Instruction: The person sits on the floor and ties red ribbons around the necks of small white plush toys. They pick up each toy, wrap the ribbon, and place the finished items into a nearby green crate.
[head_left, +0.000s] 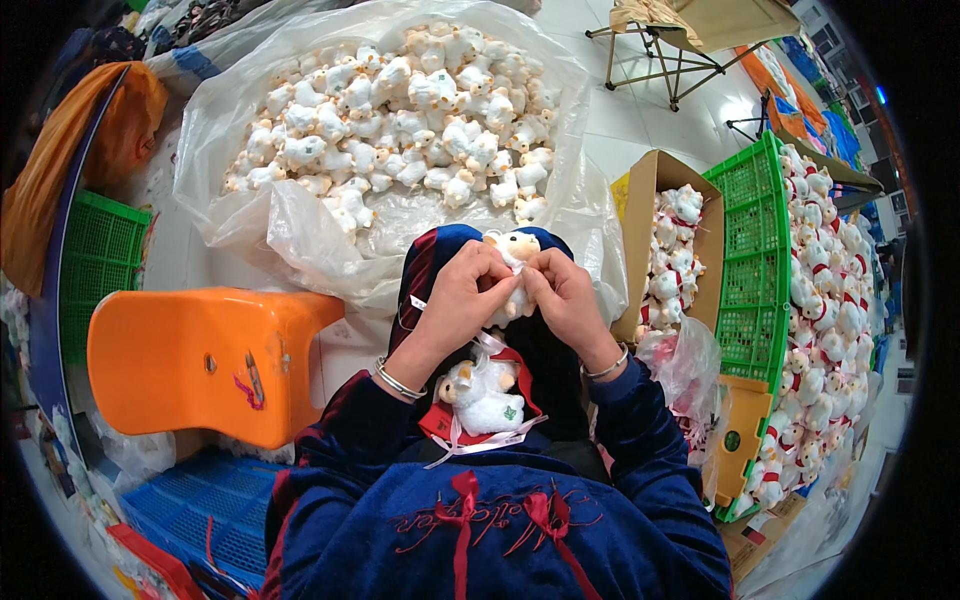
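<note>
A small white plush toy (512, 243) with a cream head is upright above my knees, between my two hands. My left hand (462, 296) is closed on its left side, thumb and fingers pinched at the neck. From the other side my right hand (568, 303) pinches at the same spot. Something pale pink shows between the fingertips, too small to make out. Below, a second white plush toy (487, 398) lies on my lap on a red cloth (437, 424), with pale ribbons (462, 436) around it.
Ahead, a large clear plastic sheet (235, 215) holds a heap of white plush toys (410, 110). On the left stands an orange stool (170, 360) with a small tool (255, 378) on it. To the right are a cardboard box (648, 190) and a green crate (748, 270) beside more plush toys (825, 330).
</note>
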